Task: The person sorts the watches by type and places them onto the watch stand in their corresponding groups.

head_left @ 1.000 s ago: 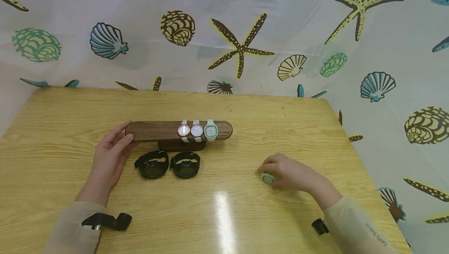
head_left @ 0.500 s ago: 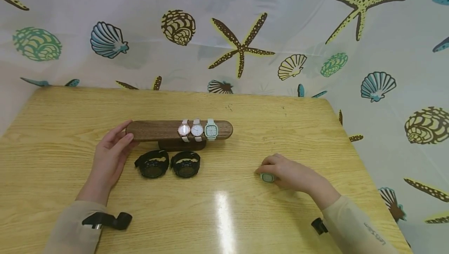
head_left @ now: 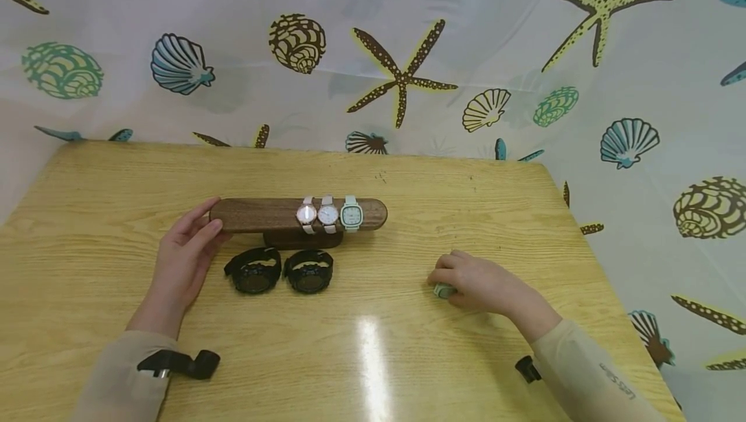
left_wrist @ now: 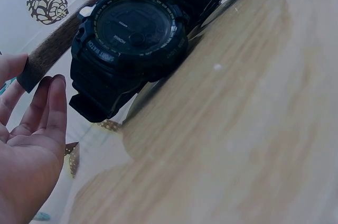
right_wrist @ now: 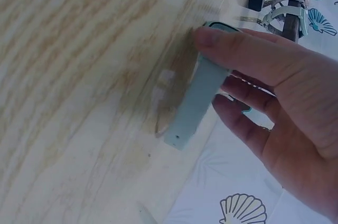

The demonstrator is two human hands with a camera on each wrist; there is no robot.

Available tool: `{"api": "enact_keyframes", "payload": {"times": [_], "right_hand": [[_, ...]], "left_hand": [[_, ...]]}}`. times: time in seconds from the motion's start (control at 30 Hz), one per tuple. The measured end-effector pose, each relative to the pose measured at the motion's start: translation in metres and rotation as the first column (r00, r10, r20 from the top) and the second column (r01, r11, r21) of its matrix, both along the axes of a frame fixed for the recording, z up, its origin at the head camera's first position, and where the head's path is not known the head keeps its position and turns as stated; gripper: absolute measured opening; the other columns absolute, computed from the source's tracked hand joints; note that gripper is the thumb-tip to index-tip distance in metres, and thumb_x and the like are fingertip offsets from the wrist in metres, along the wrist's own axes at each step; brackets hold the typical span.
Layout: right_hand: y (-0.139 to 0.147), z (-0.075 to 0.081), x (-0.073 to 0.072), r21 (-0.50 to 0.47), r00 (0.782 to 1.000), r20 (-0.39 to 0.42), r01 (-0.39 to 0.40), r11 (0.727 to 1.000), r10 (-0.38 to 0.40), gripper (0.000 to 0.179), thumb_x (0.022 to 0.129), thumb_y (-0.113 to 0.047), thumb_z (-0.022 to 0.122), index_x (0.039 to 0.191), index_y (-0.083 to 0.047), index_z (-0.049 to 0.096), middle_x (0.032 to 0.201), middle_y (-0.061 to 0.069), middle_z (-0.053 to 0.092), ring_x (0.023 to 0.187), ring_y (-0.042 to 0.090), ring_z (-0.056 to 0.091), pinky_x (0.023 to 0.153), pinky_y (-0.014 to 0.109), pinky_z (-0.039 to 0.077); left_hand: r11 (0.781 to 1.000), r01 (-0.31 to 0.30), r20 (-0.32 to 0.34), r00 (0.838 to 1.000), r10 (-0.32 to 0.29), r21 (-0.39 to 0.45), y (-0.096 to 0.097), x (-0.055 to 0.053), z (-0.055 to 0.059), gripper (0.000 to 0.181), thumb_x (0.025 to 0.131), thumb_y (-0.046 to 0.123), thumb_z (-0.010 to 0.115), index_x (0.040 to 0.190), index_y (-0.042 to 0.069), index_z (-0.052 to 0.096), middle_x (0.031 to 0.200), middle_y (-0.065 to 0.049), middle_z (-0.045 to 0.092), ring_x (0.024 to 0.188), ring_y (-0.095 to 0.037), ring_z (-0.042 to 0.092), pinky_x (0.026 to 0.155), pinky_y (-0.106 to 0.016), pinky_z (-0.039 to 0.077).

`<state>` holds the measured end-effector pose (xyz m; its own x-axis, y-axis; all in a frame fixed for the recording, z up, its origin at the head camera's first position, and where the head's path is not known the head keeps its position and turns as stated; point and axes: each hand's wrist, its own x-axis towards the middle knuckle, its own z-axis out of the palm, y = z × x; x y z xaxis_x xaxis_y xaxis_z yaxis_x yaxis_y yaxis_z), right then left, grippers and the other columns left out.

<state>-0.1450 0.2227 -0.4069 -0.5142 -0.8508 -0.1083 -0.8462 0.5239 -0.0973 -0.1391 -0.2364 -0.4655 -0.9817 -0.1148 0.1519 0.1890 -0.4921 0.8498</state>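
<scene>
A dark wooden watch stand point(head_left: 253, 215) with a long rounded bar sits toward the back of the table. My left hand point(head_left: 182, 263) holds the bar's left end between thumb and fingers. Two pale-strapped round watches point(head_left: 327, 215) and a mint-green square watch point(head_left: 351, 215) are strapped side by side on the bar's right half. Over the right part of the table, my right hand point(head_left: 480, 283) pinches another mint-green watch point(head_left: 444, 291). Its strap point(right_wrist: 198, 102) hangs unfastened in the right wrist view, and the thumb covers part of the case.
Two black sport watches point(head_left: 256, 277) with straps looped stand in front of the bar, the left one close to my left wrist. A sheet printed with shells and starfish point(head_left: 402, 79) hangs behind the wood-grain table point(head_left: 373, 344) and along its right side.
My right hand shifts slightly and tilts the mint-green watch, so less of its face shows in the head view. The left hand and the stand keep their places.
</scene>
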Motion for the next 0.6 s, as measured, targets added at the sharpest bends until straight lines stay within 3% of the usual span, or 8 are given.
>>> {"api": "enact_keyframes", "payload": {"times": [0.2, 0.33, 0.5, 0.6], "right_hand": [[0.0016, 0.0023, 0.0010, 0.057, 0.999, -0.014, 0.039, 0.998, -0.039, 0.044, 0.076, -0.012, 0.082, 0.117, -0.016, 0.065, 0.111, 0.006, 0.057, 0.096, 0.021, 0.054, 0.078, 0.032, 0.053], [0.0013, 0.0031, 0.0016, 0.046, 0.997, 0.024, 0.077, 0.996, -0.078, 0.041, 0.079, -0.016, 0.080, 0.117, -0.014, 0.066, 0.110, 0.006, 0.055, 0.091, 0.019, 0.055, 0.076, 0.031, 0.053], [0.0003, 0.0016, 0.0032, -0.011, 0.990, 0.066, 0.123, 0.992, -0.122, 0.027, 0.088, -0.017, 0.071, 0.114, -0.010, 0.068, 0.096, 0.002, 0.054, 0.073, 0.010, 0.050, 0.062, 0.023, 0.049], [-0.0011, 0.0004, 0.0049, -0.029, 0.985, 0.081, 0.154, 0.988, -0.151, 0.023, 0.091, -0.017, 0.068, 0.112, -0.010, 0.069, 0.090, -0.001, 0.059, 0.070, 0.008, 0.052, 0.062, 0.024, 0.049]], "left_hand": [[1.000, 0.010, -0.006, 1.000, -0.010, 0.021, -0.0006, -0.0018, 0.0000, 0.042, 0.095, -0.004, 0.054, 0.136, -0.002, 0.050, 0.094, -0.004, 0.057, 0.088, -0.013, 0.059, 0.081, -0.024, 0.054], [1.000, 0.007, -0.004, 1.000, -0.007, 0.013, -0.0006, -0.0017, 0.0003, 0.042, 0.095, -0.004, 0.055, 0.136, -0.002, 0.050, 0.095, -0.004, 0.057, 0.089, -0.013, 0.059, 0.081, -0.024, 0.054], [1.000, 0.009, -0.002, 1.000, -0.009, 0.011, -0.0006, -0.0011, 0.0001, 0.043, 0.095, -0.003, 0.054, 0.137, -0.002, 0.049, 0.095, -0.004, 0.057, 0.089, -0.012, 0.059, 0.081, -0.024, 0.054], [1.000, 0.003, 0.003, 1.000, -0.003, 0.007, -0.0003, -0.0009, -0.0002, 0.042, 0.095, -0.003, 0.055, 0.137, -0.002, 0.049, 0.095, -0.003, 0.057, 0.089, -0.012, 0.059, 0.081, -0.024, 0.054]]}}
